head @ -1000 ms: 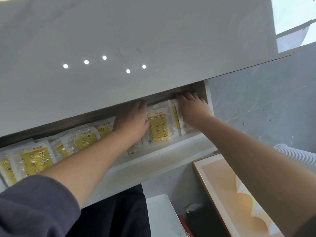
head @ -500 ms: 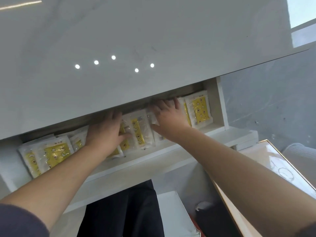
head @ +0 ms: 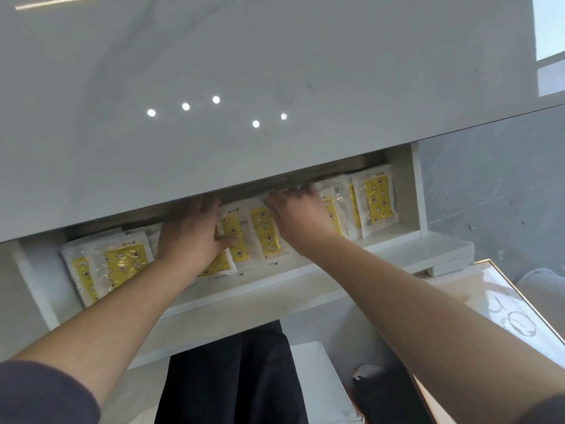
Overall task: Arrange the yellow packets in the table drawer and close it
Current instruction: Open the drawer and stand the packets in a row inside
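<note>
A white drawer (head: 321, 281) stands pulled out beneath the glossy white tabletop (head: 244, 87). Several yellow packets in clear wrap lie in a row inside it. Packets at the left end (head: 113, 264) and the right end (head: 374, 203) lie untouched. My left hand (head: 188, 234) rests flat on packets left of the middle, thumb against an upright packet (head: 234, 237). My right hand (head: 298, 214) presses fingers-down on the packets just right of another middle packet (head: 265, 234). The fingertips of both hands reach under the table's edge and are partly hidden.
My dark trousers (head: 232, 377) are below the drawer front. A white box (head: 318, 381) sits on the floor beside them. A framed picture (head: 504, 316) leans at the right, with a white ribbed appliance (head: 541, 283) behind it on the grey floor.
Both hands have shifted left along the row, away from the drawer's right end, which has uncovered the packets there. The view has swung right, and the left-end packets now show more fully.
</note>
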Demonstrator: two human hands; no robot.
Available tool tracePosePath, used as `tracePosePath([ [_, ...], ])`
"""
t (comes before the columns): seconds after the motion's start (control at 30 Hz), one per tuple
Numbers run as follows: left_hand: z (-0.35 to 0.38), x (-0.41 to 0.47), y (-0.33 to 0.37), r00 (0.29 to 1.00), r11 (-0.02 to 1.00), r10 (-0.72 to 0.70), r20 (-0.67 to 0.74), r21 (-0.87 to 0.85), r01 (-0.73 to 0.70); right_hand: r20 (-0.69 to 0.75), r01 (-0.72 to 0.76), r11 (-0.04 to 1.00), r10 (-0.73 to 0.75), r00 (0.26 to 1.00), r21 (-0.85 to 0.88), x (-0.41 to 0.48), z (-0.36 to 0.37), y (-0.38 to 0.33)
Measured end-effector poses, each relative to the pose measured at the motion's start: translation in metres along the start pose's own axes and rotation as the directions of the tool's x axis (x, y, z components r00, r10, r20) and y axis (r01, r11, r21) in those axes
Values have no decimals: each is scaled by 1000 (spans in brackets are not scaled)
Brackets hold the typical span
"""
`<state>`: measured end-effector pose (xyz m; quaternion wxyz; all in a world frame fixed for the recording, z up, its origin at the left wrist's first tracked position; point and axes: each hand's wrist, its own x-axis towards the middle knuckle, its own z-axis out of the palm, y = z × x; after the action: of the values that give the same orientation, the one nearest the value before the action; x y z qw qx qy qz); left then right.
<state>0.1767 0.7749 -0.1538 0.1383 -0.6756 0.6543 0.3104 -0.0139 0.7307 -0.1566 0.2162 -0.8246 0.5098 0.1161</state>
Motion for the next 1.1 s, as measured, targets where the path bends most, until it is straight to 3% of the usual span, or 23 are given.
tracePosePath([
  [0.23, -5, -9, -16, 998, 999, 45, 43, -31, -43, 136, -81, 972, 113, 984, -221, -1, -18, 4],
  [0.3, -7, -16, -28, 998, 1000, 24, 65, 16, -26, 144, -68, 976, 99, 985, -206, 3, -22, -7],
  [0.47, -10, -20, -38, 997, 998, 24, 78, 49, -28, 348, 96, 990, -55, 936, -101, 18, -18, -47],
  [0.63, -9, -20, -44, 998, 997, 28, 64, 65, -32, 289, -6, 1000, 11, 957, -18, 31, -17, -60],
  [0.87, -4, -39, -92, 1000, 995, -20, 12, 99, 19, 300, -8, 976, 76, 951, -219, 33, -21, -65],
  [1.0, -7, -43, -99, 1000, 998, -30, 8, 47, 30, 314, -6, 995, 36, 949, -96, 36, -19, -83],
  [1.1, -10, -45, -105, 986, 986, -168, 2, 15, 168, 364, 66, 998, -61, 929, -2, 38, -14, -104],
])
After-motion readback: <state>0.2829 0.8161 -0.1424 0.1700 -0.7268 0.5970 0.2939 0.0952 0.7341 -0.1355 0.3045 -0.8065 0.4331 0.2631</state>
